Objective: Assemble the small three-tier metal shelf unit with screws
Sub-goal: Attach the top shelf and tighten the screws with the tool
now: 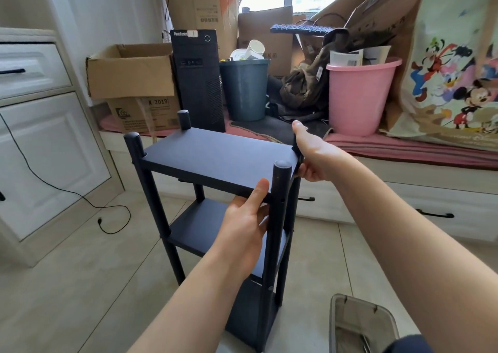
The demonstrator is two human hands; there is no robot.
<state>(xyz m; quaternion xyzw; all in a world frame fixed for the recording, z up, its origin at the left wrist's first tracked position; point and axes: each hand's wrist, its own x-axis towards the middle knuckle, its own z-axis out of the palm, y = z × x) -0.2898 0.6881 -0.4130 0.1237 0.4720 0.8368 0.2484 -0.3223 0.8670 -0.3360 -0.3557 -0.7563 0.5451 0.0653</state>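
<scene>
A small black three-tier metal shelf unit [215, 158] stands upright on the tiled floor in the middle of the view, with round posts at its corners. My left hand [245, 223] grips the near edge of the top tier beside the near right post [277, 218], thumb on top. My right hand [312, 153] holds the far right corner of the top tier, with fingers curled around the post there, which is hidden by the hand. The middle tier [199, 228] and bottom tier [250, 309] show below.
A white cabinet [40, 137] stands left with a black cable [80, 196] on the floor. Behind, a window bench holds cardboard boxes [129, 69], a computer tower [198, 80], a grey bin [246, 88], and a pink bucket [355, 94]. A metal basket [361, 325] sits near right.
</scene>
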